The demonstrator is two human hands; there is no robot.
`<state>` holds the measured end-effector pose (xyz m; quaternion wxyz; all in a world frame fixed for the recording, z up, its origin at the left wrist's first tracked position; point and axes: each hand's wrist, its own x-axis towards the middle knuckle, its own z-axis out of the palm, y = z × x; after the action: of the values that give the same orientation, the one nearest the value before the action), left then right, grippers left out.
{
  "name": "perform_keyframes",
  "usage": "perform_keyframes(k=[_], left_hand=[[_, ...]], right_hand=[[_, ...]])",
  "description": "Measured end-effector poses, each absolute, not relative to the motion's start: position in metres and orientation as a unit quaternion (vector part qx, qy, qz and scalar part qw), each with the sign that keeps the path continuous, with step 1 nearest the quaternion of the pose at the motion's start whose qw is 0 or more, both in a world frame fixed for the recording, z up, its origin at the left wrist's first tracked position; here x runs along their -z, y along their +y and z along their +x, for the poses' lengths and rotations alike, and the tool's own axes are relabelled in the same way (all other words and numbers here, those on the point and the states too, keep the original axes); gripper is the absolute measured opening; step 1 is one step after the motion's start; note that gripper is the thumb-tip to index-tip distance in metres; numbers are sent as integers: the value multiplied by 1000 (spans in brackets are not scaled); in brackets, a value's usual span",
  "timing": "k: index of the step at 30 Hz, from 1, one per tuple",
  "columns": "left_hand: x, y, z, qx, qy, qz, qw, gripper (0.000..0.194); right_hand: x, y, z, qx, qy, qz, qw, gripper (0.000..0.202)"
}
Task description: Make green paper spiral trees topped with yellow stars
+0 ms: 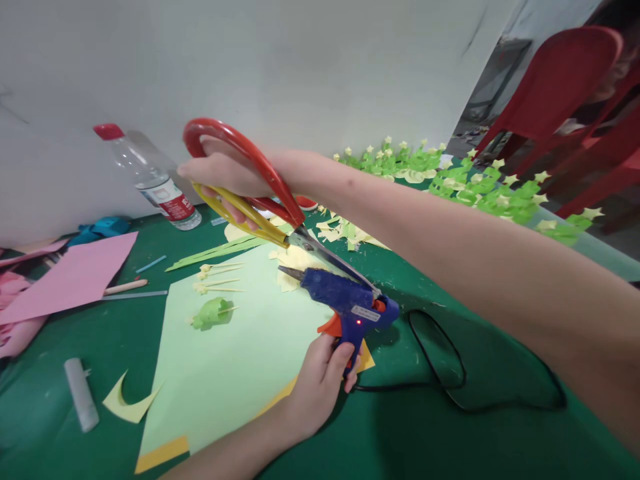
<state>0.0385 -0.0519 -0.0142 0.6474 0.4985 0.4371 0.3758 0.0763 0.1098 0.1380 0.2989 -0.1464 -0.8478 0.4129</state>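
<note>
My left hand (327, 367) is wrapped round the grip of a blue hot glue gun (333, 293), its nozzle pointing left and a small red light lit on its side. My right hand (230, 177) reaches across from the right, fingers through the handles of scissors (265, 173) with one red and one yellow loop. The closed-looking blades lie along the top of the glue gun, tips at its rear opening. Beneath is a pale green sheet (235, 360) bearing a small green paper piece on a stick (213, 313) and several star-topped sticks (215, 288).
A plastic bottle (155, 180) stands by the wall. Pink paper (75, 273), a clear cylinder (81, 393) and a yellow crescent scrap (130, 403) lie left. Green paper plants with stars (480, 190) stand back right. The black cord (450, 393) loops right; red chairs (555, 87) stand beyond.
</note>
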Motion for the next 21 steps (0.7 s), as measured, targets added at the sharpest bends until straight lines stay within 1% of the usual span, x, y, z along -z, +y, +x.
perform_keyframes(k=[5, 10, 14, 21], left_hand=[[15, -52, 38, -371, 446, 512, 634, 48], [14, -53, 38, -372, 448, 524, 621, 47], [14, -52, 36, -374, 449, 530, 615, 43], [15, -50, 38, -403, 439, 515, 616, 42]], right_hand=[[-139, 111, 77, -423, -845, -152, 290, 21], [-142, 113, 77, -420, -852, -143, 279, 27], [-144, 111, 81, -409, -852, -169, 281, 28], [-152, 107, 88, -387, -852, -212, 283, 36]])
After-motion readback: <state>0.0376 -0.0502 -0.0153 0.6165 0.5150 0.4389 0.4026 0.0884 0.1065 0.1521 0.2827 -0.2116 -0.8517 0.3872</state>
